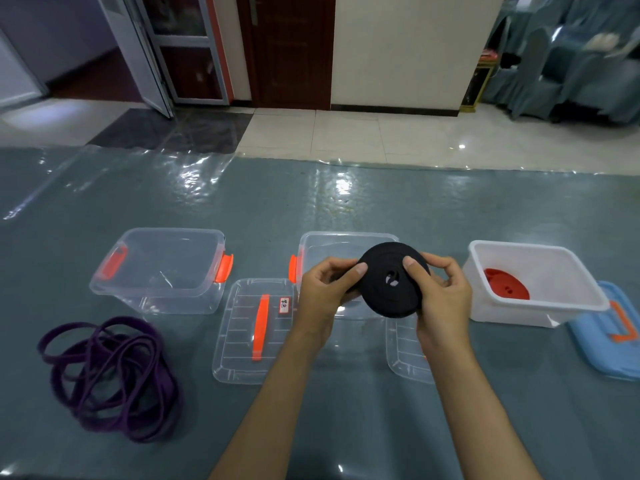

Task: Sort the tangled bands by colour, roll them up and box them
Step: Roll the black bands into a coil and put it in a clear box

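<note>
Both my hands, left [320,289] and right [441,289], pinch the black roll [393,280] above the middle box [349,237]. It looks soft and springy; I'd squeeze its flat faces so it can't uncoil.

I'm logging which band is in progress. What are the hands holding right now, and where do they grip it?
Both hands hold the rolled black band by its rim: left hand on its left edge, right hand on its right, thumbs across its face.

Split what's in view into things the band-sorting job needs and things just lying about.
Job: black roll held by left hand and right hand; purple bands; red roll; white box; two clear boxes; lids.
Lying about: covered chairs; doors.
</note>
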Motion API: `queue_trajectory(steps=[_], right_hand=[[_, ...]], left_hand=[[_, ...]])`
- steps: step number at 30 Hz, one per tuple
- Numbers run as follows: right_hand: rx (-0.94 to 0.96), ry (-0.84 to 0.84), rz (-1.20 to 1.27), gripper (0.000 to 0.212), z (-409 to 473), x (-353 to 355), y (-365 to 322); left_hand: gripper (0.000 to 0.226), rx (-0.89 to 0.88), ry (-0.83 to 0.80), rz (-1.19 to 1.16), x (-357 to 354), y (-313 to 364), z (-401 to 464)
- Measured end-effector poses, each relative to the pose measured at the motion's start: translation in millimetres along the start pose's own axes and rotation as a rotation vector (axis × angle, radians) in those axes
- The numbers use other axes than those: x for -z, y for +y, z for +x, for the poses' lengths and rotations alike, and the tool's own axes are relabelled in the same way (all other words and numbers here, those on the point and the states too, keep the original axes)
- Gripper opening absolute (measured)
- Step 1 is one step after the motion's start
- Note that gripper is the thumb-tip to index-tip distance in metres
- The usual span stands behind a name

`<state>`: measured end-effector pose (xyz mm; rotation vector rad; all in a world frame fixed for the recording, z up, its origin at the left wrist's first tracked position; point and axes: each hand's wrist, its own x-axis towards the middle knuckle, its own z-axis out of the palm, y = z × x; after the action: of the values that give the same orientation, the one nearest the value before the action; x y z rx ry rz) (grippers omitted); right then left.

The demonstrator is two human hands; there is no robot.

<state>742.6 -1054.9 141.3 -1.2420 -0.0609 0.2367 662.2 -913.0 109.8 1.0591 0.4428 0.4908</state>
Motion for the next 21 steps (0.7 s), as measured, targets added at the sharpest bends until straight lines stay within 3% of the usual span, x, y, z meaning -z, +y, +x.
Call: queue_trajectory(steps=[4,10,16,21], right_hand=[[-0.026,0.102,0.043,0.021,13,-7,10],[-0.03,0.129,0.004,0.019,32,-25,29],[-0.134,0.219,0.049,0.021,66,-39,53],[-0.276,0.15,-0.035,0.021,107,-43,79]], left_hand=[[0.024,-0.022,-0.004,0.022,1,-2,8],[0.021,-0.132,0.23,0.102,4,-15,21],[0.03,0.173,0.16,-0.082,12,-25,55],[0.032,0.278,0.267,-0.042,25,-34,115]])
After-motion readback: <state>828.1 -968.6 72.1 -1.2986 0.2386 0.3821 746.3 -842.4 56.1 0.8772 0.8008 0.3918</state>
